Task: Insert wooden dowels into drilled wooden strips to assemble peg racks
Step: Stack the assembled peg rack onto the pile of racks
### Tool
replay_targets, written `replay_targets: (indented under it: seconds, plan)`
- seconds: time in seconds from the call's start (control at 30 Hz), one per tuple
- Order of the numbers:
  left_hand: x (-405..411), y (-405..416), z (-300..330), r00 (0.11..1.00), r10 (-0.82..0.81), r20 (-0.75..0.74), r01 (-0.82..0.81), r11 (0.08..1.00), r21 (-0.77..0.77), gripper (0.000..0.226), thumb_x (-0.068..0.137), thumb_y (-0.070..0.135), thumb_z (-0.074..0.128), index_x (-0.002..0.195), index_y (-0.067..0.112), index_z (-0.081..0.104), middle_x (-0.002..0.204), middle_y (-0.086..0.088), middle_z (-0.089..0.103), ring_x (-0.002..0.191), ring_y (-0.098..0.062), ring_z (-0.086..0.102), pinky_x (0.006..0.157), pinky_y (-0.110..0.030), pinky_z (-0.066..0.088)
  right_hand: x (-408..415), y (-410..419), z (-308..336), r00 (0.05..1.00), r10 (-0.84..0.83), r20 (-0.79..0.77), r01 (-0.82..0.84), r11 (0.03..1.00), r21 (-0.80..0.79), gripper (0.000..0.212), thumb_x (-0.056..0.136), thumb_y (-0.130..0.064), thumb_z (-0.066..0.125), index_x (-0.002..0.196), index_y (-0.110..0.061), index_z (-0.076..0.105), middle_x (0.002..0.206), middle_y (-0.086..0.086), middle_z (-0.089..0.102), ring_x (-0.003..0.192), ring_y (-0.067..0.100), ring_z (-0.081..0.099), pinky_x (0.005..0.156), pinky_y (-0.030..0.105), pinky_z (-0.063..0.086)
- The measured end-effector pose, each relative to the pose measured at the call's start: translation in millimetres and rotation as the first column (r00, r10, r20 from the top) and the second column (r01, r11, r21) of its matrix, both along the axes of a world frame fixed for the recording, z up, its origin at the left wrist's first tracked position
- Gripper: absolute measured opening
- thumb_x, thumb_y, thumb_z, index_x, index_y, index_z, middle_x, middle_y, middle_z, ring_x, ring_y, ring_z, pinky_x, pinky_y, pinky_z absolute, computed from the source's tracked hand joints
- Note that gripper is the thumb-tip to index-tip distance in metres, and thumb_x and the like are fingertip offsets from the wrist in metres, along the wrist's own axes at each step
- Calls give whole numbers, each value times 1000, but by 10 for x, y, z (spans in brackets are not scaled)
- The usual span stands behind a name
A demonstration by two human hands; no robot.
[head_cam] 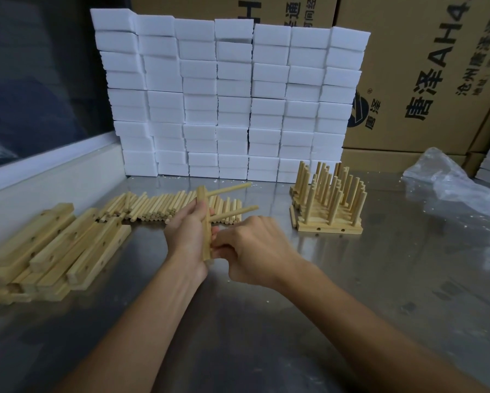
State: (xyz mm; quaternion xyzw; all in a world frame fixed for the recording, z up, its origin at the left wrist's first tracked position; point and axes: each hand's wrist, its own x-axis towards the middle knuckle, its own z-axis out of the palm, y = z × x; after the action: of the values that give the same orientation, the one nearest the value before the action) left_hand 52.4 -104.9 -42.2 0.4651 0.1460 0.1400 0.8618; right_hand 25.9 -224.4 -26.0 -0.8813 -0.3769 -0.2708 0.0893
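My left hand (188,234) grips a drilled wooden strip (205,222) held upright above the table. Two dowels stick out of it to the right: an upper dowel (229,189) and a lower dowel (236,212). My right hand (255,253) is curled against the strip's lower part, its fingers around something hidden; a third dowel there cannot be made out. Loose dowels (158,207) lie in a row behind my hands. Bare drilled strips (54,248) are piled at the left. Finished peg racks (330,205) stand stacked at the right.
A wall of white foam blocks (229,95) stands at the back of the steel table (351,293). Cardboard boxes (425,75) rise behind and to the right. Crumpled clear plastic (450,182) lies at the far right. A white ledge (48,168) borders the left.
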Motion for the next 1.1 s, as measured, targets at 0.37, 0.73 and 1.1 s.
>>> replay_targets:
  seconds: [0.37,0.73,1.1]
  plan:
    - [-2,-78,1,994,20,110,-33,992,119,22,94,15,65,114,22,70,86,3,73,57,-12,61,49,-24,50,97,-82,14,889,70,-452,31,977,213,19,86,-12,66,70,-2,65,63,13,65,75,23,66,69,37,53]
    - [-12,-52,-14,995,56,77,-61,995,75,12,95,14,64,102,16,73,89,-6,70,58,-14,61,49,-25,52,105,-45,11,946,80,-314,-33,988,150,8,76,-5,68,69,-9,69,63,6,65,60,25,56,60,37,49]
    - [35,-13,-58,986,51,159,-76,984,160,21,95,17,63,112,30,66,87,2,74,65,-10,68,59,-28,56,100,-107,132,866,-54,-498,110,991,83,3,84,-20,71,83,-22,73,79,-5,71,79,16,65,75,35,55]
